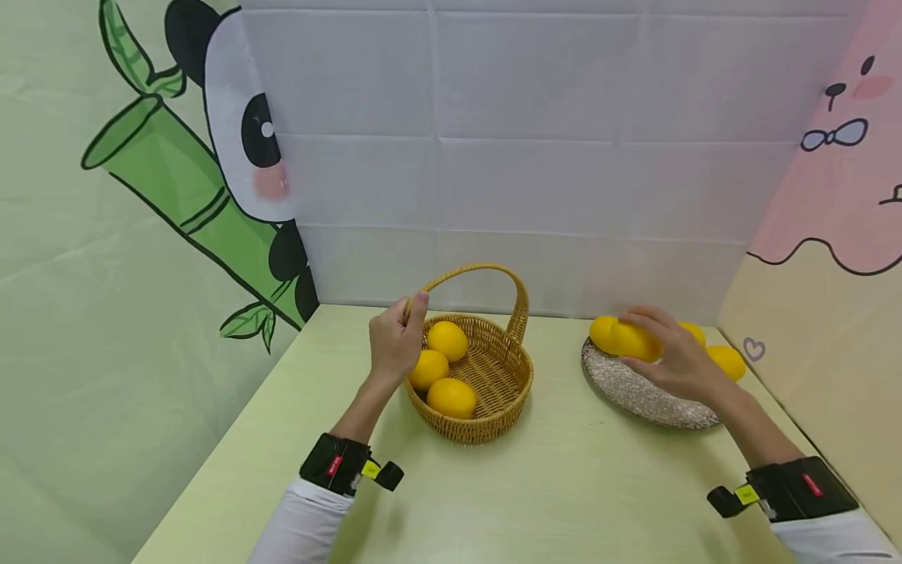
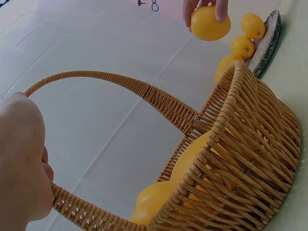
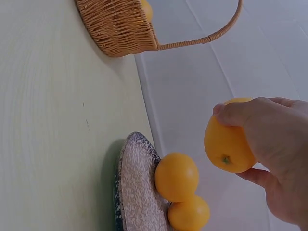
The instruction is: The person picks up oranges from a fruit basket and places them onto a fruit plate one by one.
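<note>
My left hand (image 1: 396,341) grips the handle of a brown wicker basket (image 1: 506,376), which stands upright on the table. Inside it, towards the left side, lie three oranges (image 1: 452,399). Over at the right, my right hand (image 1: 680,360) holds an orange (image 3: 228,144) between thumb and fingers, raised above a speckled grey plate (image 1: 648,395). A small stem mark shows on that orange in the right wrist view. Other oranges (image 1: 727,363) rest along the plate's far part, some of them partly hidden by my right hand in the head view.
The pale table (image 1: 557,486) ends at a white cloth backdrop (image 1: 521,180). A panda and bamboo drawing (image 1: 247,157) is on the left, and a pink printed figure (image 1: 846,180) on the right. Table surface lies between basket and plate.
</note>
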Tool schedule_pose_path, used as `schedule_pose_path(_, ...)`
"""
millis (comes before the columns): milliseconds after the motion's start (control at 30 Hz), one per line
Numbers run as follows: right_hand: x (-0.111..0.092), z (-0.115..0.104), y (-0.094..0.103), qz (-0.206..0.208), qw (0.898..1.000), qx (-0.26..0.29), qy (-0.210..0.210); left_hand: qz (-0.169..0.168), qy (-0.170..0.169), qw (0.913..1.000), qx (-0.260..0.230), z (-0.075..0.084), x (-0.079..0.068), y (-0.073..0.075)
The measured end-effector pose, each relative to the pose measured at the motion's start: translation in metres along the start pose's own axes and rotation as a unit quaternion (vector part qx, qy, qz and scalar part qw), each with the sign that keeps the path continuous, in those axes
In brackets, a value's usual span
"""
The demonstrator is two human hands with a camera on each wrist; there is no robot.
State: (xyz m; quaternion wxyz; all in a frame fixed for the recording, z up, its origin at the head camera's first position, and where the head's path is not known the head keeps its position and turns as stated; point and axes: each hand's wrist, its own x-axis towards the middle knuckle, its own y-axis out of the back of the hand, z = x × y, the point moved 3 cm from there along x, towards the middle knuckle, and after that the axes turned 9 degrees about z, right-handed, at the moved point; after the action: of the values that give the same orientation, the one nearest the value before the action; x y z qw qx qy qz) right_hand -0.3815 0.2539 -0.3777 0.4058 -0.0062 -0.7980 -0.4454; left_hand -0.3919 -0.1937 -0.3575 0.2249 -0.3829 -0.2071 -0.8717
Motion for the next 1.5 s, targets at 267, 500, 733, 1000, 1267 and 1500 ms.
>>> schedule_pose_path(267, -0.003, 0.016, -0.021, -0.032, 0.999, 0.013, -0.017, 0.002, -0.011, 0.9999, 0.006, -0.002, 0.001, -0.002)
schedule_pose_path(500, -0.006, 0.024, -0.04, -0.081, 0.997, 0.004, -0.017, 0.002, -0.011, 0.9999, 0.005, -0.002, 0.002, -0.003)
schedule_pose_path(733, -0.005, 0.027, -0.054, -0.141, 0.99, -0.02, 0.0, 0.0, -0.007, 0.9999, 0.008, -0.002, 0.001, -0.003)
schedule_pose_path(1000, -0.001, 0.025, -0.065, -0.18, 0.981, -0.074, 0.021, -0.001, -0.002, 1.0, 0.006, -0.001, 0.001, -0.001)
schedule_pose_path(1267, 0.0, 0.025, -0.071, -0.171, 0.977, -0.104, 0.074, 0.001, -0.003, 1.0, 0.004, -0.001, 0.001, -0.001)
schedule_pose_path(1500, -0.001, 0.027, -0.076, -0.166, 0.976, -0.112, 0.084, 0.005, -0.007, 0.9999, 0.005, -0.002, 0.001, -0.001)
